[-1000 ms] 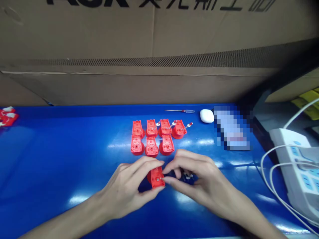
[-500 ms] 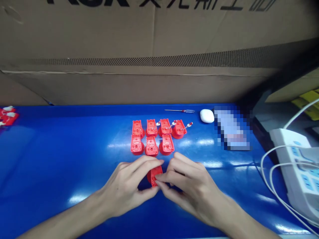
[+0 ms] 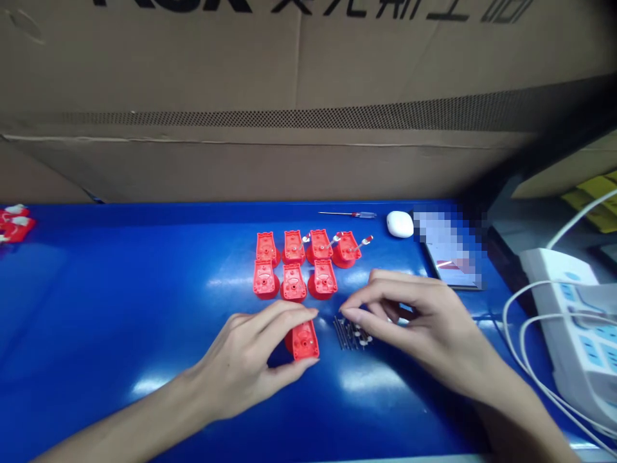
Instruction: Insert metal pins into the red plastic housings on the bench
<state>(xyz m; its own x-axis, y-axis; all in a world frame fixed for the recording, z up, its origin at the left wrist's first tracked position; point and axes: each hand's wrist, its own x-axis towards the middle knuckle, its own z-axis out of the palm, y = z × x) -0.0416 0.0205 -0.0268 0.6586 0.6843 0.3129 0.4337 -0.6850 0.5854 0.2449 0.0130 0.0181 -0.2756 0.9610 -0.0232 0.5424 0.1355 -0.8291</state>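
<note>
My left hand (image 3: pixel 263 357) wraps round a red plastic housing (image 3: pixel 304 341) that stands on the blue table, its hollow face up with a small round post inside. To the right of it lies a small pile of thin metal pins (image 3: pixel 343 334), some with white bits. Over that pile is my right hand (image 3: pixel 409 308), thumb and index fingertips pinched together; whatever they grip is too small to see. Behind my hands stand several more red housings (image 3: pixel 294 283) in two rows. Three in the back row have a white-tipped metal rod (image 3: pixel 364 243) sticking up.
A screwdriver (image 3: pixel 347 214), a white rounded case (image 3: pixel 400 224) and a partly blurred phone (image 3: pixel 453 257) lie along the back. At right a white power strip (image 3: pixel 573 321) trails cables. Red and white parts (image 3: pixel 17 224) sit far left. A cardboard box (image 3: pixel 241 167) walls the back.
My right hand has left the red housing and moved right, up to the pins, which its move uncovered. My left hand stays on the housing.
</note>
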